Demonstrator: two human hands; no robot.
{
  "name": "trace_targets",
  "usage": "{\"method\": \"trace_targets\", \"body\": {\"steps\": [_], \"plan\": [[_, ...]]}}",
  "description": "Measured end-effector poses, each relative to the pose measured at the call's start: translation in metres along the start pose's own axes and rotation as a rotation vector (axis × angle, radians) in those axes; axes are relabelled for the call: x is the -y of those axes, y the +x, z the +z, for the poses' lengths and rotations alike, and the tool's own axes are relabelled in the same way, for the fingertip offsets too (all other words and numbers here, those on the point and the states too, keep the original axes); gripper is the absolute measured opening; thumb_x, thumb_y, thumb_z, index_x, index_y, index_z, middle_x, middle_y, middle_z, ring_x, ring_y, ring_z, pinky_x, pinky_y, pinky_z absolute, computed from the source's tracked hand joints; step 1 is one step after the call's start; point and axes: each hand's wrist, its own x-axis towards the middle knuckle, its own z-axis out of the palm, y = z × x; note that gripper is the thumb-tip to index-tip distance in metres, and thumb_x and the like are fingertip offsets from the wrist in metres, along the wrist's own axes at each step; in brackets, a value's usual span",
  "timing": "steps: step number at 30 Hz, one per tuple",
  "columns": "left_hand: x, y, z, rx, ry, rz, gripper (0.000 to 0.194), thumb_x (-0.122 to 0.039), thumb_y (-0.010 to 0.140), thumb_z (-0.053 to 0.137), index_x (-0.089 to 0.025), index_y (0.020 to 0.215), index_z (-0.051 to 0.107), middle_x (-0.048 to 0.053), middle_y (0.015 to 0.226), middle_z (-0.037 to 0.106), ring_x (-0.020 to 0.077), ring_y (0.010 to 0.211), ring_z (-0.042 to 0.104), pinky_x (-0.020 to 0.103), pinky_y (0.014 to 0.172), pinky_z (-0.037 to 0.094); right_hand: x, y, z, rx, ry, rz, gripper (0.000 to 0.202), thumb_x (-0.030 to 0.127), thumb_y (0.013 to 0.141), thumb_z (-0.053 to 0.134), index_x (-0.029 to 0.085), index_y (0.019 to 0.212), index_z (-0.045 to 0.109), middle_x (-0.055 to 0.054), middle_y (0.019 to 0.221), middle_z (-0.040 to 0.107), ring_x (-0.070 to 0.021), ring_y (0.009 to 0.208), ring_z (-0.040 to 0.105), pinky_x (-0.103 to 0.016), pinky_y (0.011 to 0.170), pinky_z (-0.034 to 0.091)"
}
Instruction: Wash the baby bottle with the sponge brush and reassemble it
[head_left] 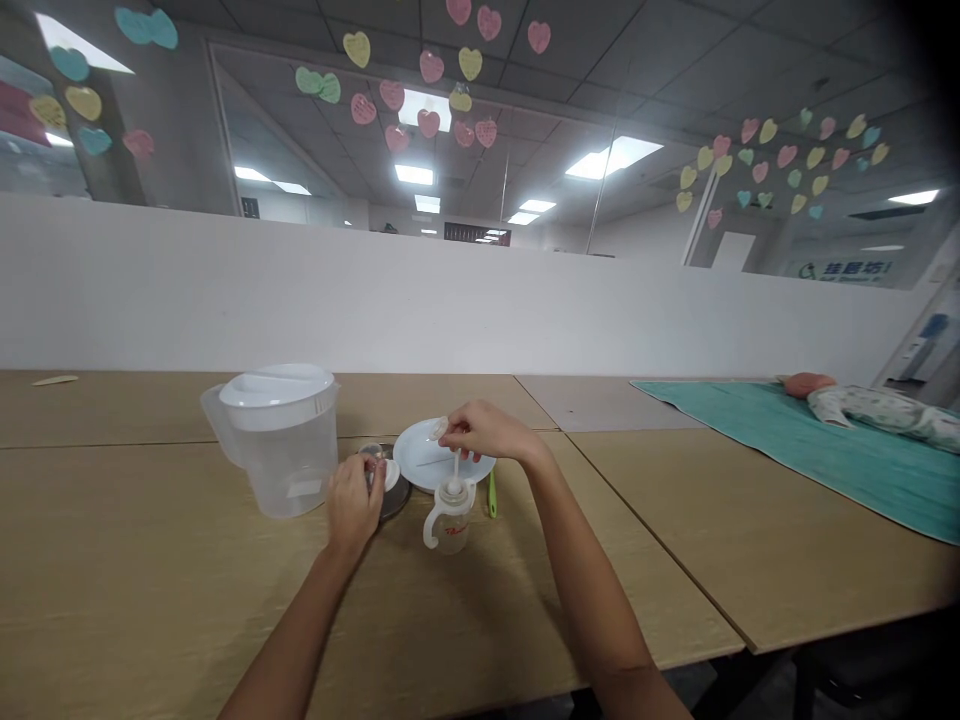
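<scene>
In the middle of the table stands a clear baby bottle [452, 535] with white side handles and red lettering. Over its open mouth, my right hand [487, 430] pinches a whitish straw [457, 463], whose lower end is at the bottle's neck. A small translucent piece [439, 429] shows at the fingertips. My left hand [355, 505] is closed at a clear cap [371, 451], its fingers curled against it. Beside those fingers is a white round part [391, 475], above a dark grey round dish [396, 502]. My left palm is hidden.
A lidded translucent pitcher [292, 460] stands left of my left hand. Behind the bottle lies a white plate [416, 455], with a green-handled tool [492, 495] to its right. At far right, a doll [877, 407] lies on a teal mat [787, 440]. A white wall [450, 310] runs behind.
</scene>
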Motion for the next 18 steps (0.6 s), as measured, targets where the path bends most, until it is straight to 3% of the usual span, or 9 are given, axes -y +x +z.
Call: {"method": "trace_targets", "body": {"steps": [5, 8, 13, 16, 18], "plan": [[-0.002, -0.001, -0.001, -0.012, -0.086, -0.002, 0.028, -0.037, 0.091, 0.030, -0.018, 0.094, 0.050, 0.007, 0.088, 0.058, 0.0218, 0.086, 0.053, 0.034, 0.079, 0.040, -0.001, 0.000, 0.003, 0.253, -0.035, 0.130, 0.008, 0.015, 0.067, 0.065, 0.013, 0.063, 0.059, 0.002, 0.058, 0.057, -0.0085, 0.052, 0.058, -0.013, 0.041, 0.042], [-0.003, -0.003, -0.001, -0.034, -0.133, -0.026, 0.027, -0.036, 0.091, 0.031, -0.017, 0.094, 0.050, 0.007, 0.088, 0.057, 0.0211, 0.086, 0.053, 0.033, 0.079, 0.042, -0.007, 0.005, 0.009, 0.297, -0.088, 0.199, 0.009, 0.011, 0.063, 0.066, 0.013, 0.064, 0.058, 0.002, 0.064, 0.058, -0.0092, 0.047, 0.057, -0.016, 0.039, 0.042], [-0.009, -0.002, -0.004, -0.090, -0.232, -0.032, 0.024, -0.035, 0.091, 0.032, -0.017, 0.094, 0.049, 0.008, 0.090, 0.055, 0.0198, 0.086, 0.052, 0.034, 0.080, 0.043, -0.015, 0.008, 0.010, 0.223, -0.149, 0.169, 0.025, 0.003, 0.068, 0.055, 0.014, 0.088, 0.064, -0.004, 0.082, 0.064, -0.0105, 0.052, 0.060, -0.019, 0.043, 0.045], [-0.020, 0.005, -0.009, -0.192, -0.311, -0.030, 0.021, -0.034, 0.090, 0.035, -0.018, 0.095, 0.048, 0.008, 0.094, 0.054, 0.0192, 0.092, 0.051, 0.034, 0.084, 0.042, -0.011, 0.010, 0.012, 0.094, -0.185, 0.033, 0.038, 0.015, 0.070, 0.064, 0.015, 0.107, 0.060, -0.006, 0.089, 0.066, -0.0148, 0.069, 0.064, -0.023, 0.059, 0.049], [-0.032, 0.009, -0.011, -0.292, -0.372, -0.052, 0.020, -0.034, 0.089, 0.039, -0.018, 0.094, 0.049, 0.007, 0.094, 0.054, 0.0186, 0.093, 0.051, 0.033, 0.085, 0.042, -0.004, 0.013, 0.019, 0.003, -0.183, -0.121, 0.059, 0.027, 0.064, 0.074, 0.016, 0.118, 0.054, -0.008, 0.104, 0.064, -0.0193, 0.091, 0.062, -0.028, 0.075, 0.049]]}}
